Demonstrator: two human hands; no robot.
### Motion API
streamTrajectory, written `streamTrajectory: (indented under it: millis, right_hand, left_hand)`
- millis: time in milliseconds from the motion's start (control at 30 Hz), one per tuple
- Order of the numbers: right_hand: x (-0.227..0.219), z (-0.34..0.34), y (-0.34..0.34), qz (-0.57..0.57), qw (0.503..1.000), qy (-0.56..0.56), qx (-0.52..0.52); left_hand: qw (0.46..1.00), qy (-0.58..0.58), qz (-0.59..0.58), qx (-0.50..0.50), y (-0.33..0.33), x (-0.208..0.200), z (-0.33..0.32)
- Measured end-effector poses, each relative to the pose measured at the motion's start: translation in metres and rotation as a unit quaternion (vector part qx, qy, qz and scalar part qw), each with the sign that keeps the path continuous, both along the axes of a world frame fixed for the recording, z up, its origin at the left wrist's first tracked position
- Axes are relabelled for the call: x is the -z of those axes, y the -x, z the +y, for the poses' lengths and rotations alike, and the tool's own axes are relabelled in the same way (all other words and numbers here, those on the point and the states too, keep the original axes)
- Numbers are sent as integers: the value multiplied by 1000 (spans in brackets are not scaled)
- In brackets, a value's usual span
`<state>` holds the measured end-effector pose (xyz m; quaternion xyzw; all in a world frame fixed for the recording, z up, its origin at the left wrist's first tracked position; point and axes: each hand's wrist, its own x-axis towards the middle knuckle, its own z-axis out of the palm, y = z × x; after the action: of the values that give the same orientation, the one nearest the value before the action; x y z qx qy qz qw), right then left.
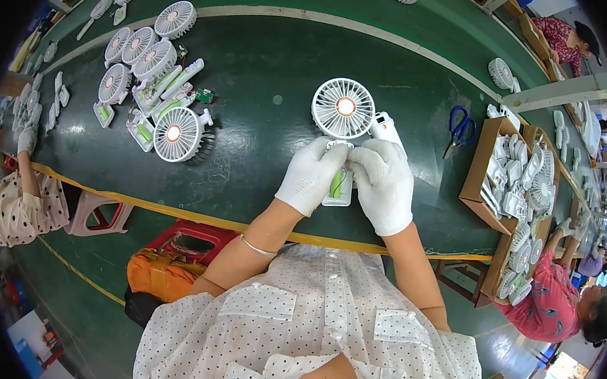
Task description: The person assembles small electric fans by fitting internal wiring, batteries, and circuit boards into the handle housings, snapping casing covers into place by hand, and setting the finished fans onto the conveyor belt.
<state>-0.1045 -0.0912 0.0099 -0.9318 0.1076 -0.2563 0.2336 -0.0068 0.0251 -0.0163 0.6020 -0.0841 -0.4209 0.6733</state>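
A white handheld fan (pixel 343 108) lies on the green table in front of me, its round grille away from me. Its opened handle (pixel 337 201) points toward me, and a green battery (pixel 336 185) shows inside. My left hand (pixel 312 175), in a white knit glove, is closed on the left side of the fan's neck. My right hand (pixel 387 187), gloved likewise, pinches the neck from the right. The fingertips meet there and hide whatever small part lies between them. Just beyond my right hand rests a white handle cover (pixel 387 130).
Several fans (pixel 178 133) and opened handles are heaped at the left. Blue-handled scissors (pixel 461 128) lie at the right, beside a cardboard box (pixel 488 181) of white parts. Co-workers sit on both sides. Behind the table edge stands a red stool (pixel 205 237) with an orange bag (pixel 160 274).
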Motion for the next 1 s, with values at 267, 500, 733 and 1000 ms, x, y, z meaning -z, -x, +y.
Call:
streamTrajectory:
  millis: [267,500,733,1000]
  right_hand:
    - [10,-16,8,-12,989,77,129]
    - [9,-31,5,114,976,69,170]
    - [-29,8,3,48,994,-77,64]
    - [-15,19,-5,89,992,-2,88]
  left_hand:
    - [956,182,219,-76,-6,1,-7]
    - [917,222,318,-89,-10,8,-9]
    - [933,257,250,-29,-8,14,2]
    - [976,136,166,-22,0,3,3]
